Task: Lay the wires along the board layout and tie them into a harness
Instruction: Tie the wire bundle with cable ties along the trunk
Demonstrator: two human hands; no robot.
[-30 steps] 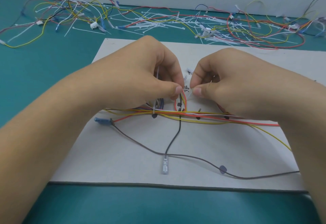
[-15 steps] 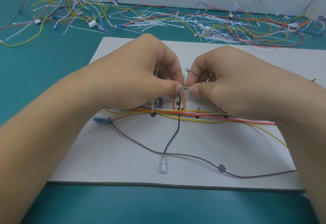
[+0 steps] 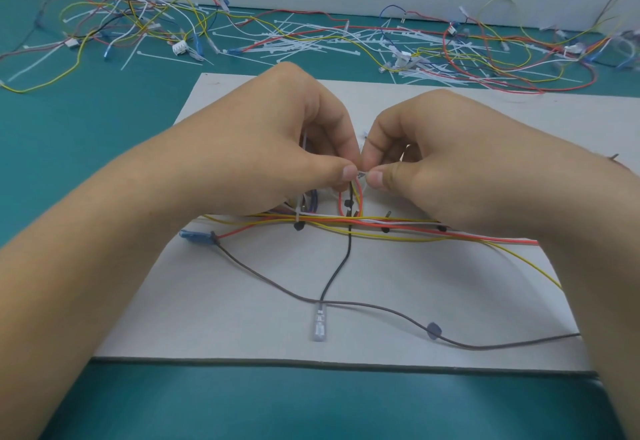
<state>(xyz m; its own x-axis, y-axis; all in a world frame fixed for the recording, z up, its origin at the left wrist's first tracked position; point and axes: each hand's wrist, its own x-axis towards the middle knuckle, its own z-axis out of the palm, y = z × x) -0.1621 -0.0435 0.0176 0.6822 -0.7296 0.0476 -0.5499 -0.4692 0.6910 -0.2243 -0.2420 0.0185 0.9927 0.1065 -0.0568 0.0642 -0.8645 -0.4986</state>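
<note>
A grey layout board (image 3: 398, 280) lies on the teal table. Across it runs a bundle of yellow, red and white wires (image 3: 391, 228) past black pegs. A black wire (image 3: 337, 266) drops to a clear terminal (image 3: 318, 327), and a brown wire (image 3: 381, 309) curves along the front from a blue connector (image 3: 194, 234). My left hand (image 3: 277, 148) and my right hand (image 3: 436, 159) meet thumb to thumb above the bundle. Both pinch a small white cable tie (image 3: 361, 173) around a red wire loop (image 3: 351, 202). A second white tie (image 3: 298, 207) stands by my left hand.
Along the back of the table lie tangled loose wires (image 3: 138, 20), a heap of white cable ties (image 3: 304, 41) and more wires with connectors (image 3: 512, 55) at the right. The board's front edge (image 3: 311, 363) is close to me.
My two hands have drawn together until thumbs and fingertips meet on the small tie over the red loop. The wires on the board have stayed put.
</note>
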